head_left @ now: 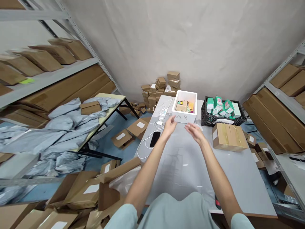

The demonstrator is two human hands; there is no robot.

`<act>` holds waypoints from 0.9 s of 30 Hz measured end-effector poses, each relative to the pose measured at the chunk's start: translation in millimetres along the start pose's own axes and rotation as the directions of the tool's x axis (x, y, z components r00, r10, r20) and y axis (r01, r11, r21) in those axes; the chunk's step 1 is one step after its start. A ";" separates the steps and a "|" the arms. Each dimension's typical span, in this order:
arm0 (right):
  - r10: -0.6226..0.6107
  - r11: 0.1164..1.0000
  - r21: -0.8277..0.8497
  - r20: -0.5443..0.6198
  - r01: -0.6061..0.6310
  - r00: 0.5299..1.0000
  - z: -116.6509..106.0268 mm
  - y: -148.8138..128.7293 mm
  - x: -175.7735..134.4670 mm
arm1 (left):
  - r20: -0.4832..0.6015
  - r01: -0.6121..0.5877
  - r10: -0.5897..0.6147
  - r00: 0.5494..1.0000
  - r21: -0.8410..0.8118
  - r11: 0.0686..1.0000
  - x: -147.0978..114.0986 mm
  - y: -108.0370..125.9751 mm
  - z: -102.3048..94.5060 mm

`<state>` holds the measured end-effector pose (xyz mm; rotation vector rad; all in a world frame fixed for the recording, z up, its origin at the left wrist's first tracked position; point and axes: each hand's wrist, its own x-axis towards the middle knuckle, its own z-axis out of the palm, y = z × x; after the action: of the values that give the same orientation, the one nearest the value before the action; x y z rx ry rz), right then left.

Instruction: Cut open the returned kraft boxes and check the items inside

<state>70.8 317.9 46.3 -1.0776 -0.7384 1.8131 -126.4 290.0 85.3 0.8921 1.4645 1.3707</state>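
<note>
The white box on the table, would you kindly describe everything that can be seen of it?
The white box is open-topped and rectangular, with a thick rim; it looks like foam. Dark handwritten characters mark its near side. It stands upright on the grey table, left of the black crate, holding a brown carton and colourful packs. The left hand and right hand are near; contact is unclear.

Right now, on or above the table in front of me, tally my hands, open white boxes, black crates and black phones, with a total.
Left hand and right hand: 2
Open white box: 1
Black crate: 1
Black phone: 1
Total: 5
</note>
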 end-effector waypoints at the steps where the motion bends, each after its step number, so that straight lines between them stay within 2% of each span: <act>1: 0.042 0.999 -0.023 0.033 -0.041 0.999 -9.3 22.7 -16.6 | 0.021 0.004 -0.004 1.000 0.009 1.000 -20.6 -19.0 -3.0; 5: 0.207 0.977 -0.057 0.054 -0.204 0.977 -58.9 112.1 -94.1 | 0.095 0.096 -0.099 0.991 0.036 0.995 -122.6 -104.1 -14.2; 9: 0.366 0.930 -0.070 0.067 -0.362 0.928 -104.6 175.9 -164.6 | 0.151 0.253 -0.256 0.955 0.037 0.967 -229.0 -171.4 -28.8; 12: 0.481 0.874 -0.109 0.062 -0.473 0.875 -128.9 210.3 -201.7 | 0.069 0.411 -0.412 0.909 0.021 0.911 -298.0 -201.1 -49.0; 15: 0.566 0.818 -0.176 0.070 -0.548 0.821 -143.8 237.4 -222.5 | -0.128 0.517 -0.518 0.846 -0.044 0.855 -356.3 -213.0 -76.2; 19: 0.641 0.757 -0.270 0.126 -0.595 0.757 -141.4 259.9 -227.7 | -0.362 0.530 -0.568 0.739 -0.209 0.822 -416.5 -213.4 -114.2; 21: 0.667 0.732 -0.312 0.148 -0.605 0.731 -129.4 262.2 -225.0 | -0.464 0.497 -0.591 0.660 -0.319 0.807 -436.0 -212.3 -132.6; 24: 0.670 0.726 -0.363 0.180 -0.584 0.721 -103.6 255.7 -218.9 | -0.585 0.440 -0.608 0.537 -0.420 0.793 -450.0 -211.8 -162.7; 27: 0.642 0.745 -0.399 0.212 -0.535 0.736 -76.7 247.3 -210.8 | -0.685 0.407 -0.581 0.438 -0.426 0.808 -446.1 -213.9 -201.3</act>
<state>95.6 24.2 -110.7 -1.3340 -0.9864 2.5507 -155.7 -219.9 -71.0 -0.4203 1.9769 1.4530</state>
